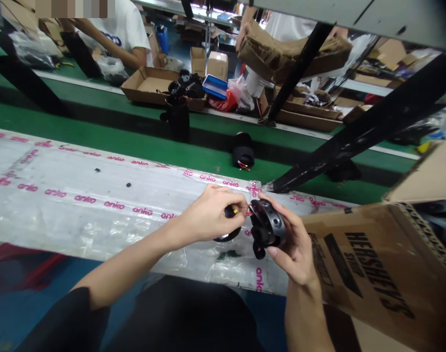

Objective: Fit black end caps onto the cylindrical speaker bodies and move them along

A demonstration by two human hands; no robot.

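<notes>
My right hand [296, 244] grips a round black-and-grey device part [270, 222] with holes along its rim, tilted above the bench. Close to its left side, the fingers of my left hand [215, 212] are pinched together at a thin wire lead [235, 211] with yellow on it. A short bit of red wire [249, 213] shows between that hand and the device part. Under my left hand is a dark, shiny round piece [228, 236], mostly covered by the hand. Whether the wires join the two pieces cannot be made out.
The bench [109, 190] is wrapped in anko-printed plastic. Beyond it, a green conveyor belt [135, 132] carries a black cylindrical part [243, 150] with wires and another black housing [177, 115]. A slanted black post [355, 137] and a cardboard box [373, 264] stand right. Two people are across the belt.
</notes>
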